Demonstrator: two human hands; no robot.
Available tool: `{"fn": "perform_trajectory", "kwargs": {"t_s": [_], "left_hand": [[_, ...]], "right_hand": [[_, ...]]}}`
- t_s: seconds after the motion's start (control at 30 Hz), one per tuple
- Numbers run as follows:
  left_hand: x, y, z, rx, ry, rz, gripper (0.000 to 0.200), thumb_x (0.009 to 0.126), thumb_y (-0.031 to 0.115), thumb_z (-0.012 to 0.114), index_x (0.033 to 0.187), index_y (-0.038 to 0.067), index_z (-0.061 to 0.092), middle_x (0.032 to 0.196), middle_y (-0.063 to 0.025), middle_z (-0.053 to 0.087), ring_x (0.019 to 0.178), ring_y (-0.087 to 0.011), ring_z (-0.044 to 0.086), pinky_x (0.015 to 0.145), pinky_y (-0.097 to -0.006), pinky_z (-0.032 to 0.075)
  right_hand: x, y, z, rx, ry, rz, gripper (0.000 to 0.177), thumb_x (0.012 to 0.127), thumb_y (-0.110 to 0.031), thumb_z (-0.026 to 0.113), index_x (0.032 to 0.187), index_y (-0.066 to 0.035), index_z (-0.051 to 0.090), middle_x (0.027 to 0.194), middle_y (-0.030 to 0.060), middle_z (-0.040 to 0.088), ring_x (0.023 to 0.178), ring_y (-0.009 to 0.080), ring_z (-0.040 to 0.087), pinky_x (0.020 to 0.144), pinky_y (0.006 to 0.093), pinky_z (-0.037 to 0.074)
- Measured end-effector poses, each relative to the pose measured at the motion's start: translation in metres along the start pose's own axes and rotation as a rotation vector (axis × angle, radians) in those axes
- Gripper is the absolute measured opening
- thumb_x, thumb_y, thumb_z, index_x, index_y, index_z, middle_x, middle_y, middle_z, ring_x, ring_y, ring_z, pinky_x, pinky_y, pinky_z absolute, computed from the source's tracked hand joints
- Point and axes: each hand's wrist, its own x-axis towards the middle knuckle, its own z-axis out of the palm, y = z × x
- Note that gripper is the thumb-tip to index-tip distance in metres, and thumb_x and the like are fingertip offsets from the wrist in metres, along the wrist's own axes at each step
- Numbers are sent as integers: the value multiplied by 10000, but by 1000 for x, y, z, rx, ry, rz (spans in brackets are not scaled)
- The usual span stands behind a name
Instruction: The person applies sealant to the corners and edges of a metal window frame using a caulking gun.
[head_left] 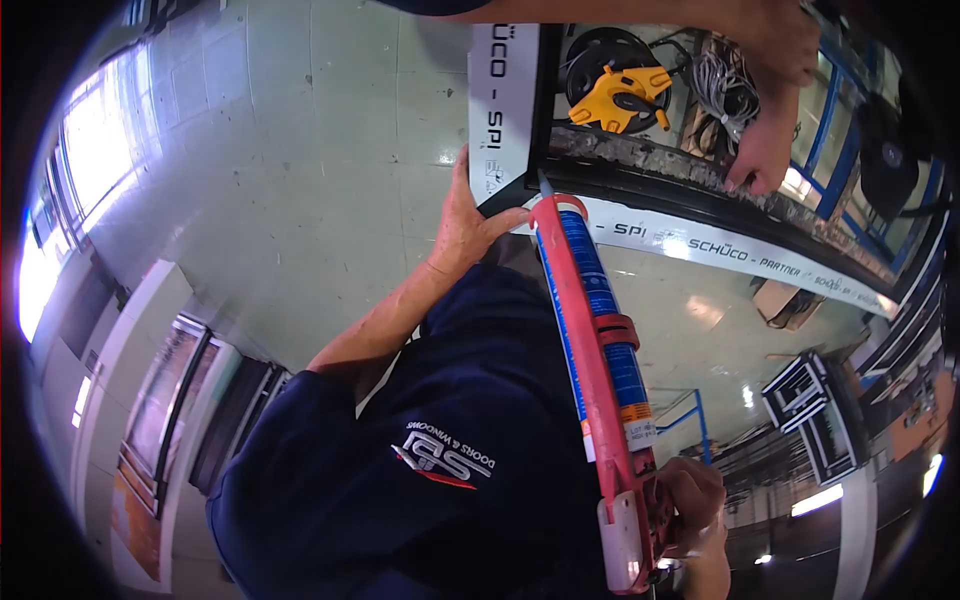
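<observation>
A red caulking gun [578,340] loaded with a blue cartridge [600,290] slants across the middle of the view. My right hand [695,505] is wrapped around its handle at the lower end. The pointed nozzle [545,184] sits at the inner corner of a dark window frame [640,190], whose faces carry white printed protective film [745,252]. My left hand [470,222] grips the outside of that corner, fingers along the outer edge and thumb over the film beside the gun's front end.
Another person's hand [765,150] touches the frame's far inner edge; their other hand [785,45] is above it. Inside the frame's outline lie a yellow and black cable reel [620,98] and a grey cable bundle [725,88]. Dark profiles [818,415] stand at right, a blue metal rack [825,130] behind.
</observation>
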Motion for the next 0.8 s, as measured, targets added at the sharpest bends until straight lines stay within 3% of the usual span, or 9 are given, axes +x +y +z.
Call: {"fn": "perform_trajectory", "kwargs": {"t_s": [0.2,0.33,0.43,0.47,0.57,0.6,0.63,0.73,0.8], "left_hand": [[2,-13,-3,4,16,72,1162,666,264,920,1507,-75,194,1401,-247,488,1292,-307,501,1082,-382,401],[3,-20,-5,46,6,83,1174,657,313,914,1506,-74,202,1436,-271,453,1340,-370,461,1103,-411,383],[3,-17,-7,48,11,100,1146,666,297,905,1513,-43,211,1430,-280,453,1338,-391,458,1095,-425,391],[2,-18,-7,56,17,111,1141,668,294,902,1516,-32,213,1425,-281,458,1333,-391,462,1092,-426,394],[-1,-13,-9,64,18,95,1128,666,283,898,1524,1,222,1438,-281,437,1341,-403,446,1094,-442,391],[-3,-10,-10,65,16,83,1124,665,278,896,1527,13,226,1447,-280,423,1347,-409,435,1096,-448,389],[-7,-6,-10,154,67,99,1120,658,270,897,1526,20,235,1460,-276,404,1356,-415,419,1105,-456,378],[-26,17,-7,318,181,226,1112,633,248,900,1520,36,265,1492,-264,352,1377,-431,374,1131,-474,345],[-47,49,-4,299,201,422,1112,611,239,905,1514,42,288,1504,-254,326,1384,-439,352,1148,-481,323]], "right_hand": [[-17,1,15,27,101,182,408,657,-322,788,844,-15,596,663,90,546,538,245,551,505,322,397],[-13,-13,14,-251,99,207,168,773,-48,670,938,-17,662,723,118,674,584,211,652,551,328,491],[-5,-33,18,-313,144,424,167,789,-83,684,940,-15,660,714,92,646,573,201,622,544,325,488],[5,-44,26,-183,259,520,145,816,-89,684,927,1,663,728,101,654,560,162,597,507,282,464],[-5,-26,15,317,408,783,308,874,-136,672,1135,9,600,923,121,670,758,180,621,662,288,481],[-10,-18,10,372,380,780,363,894,-152,669,1204,12,579,988,128,675,825,186,628,714,291,486],[-17,-22,1,-13,78,415,450,933,-192,655,1300,13,494,1122,126,649,1036,231,630,911,358,484],[-16,-32,-11,-210,142,304,433,932,-228,666,1269,16,545,1159,139,655,1093,242,620,936,361,466],[-18,-15,-25,-304,160,147,418,938,-233,678,1260,12,573,1159,127,664,1021,210,639,816,313,504]]}}
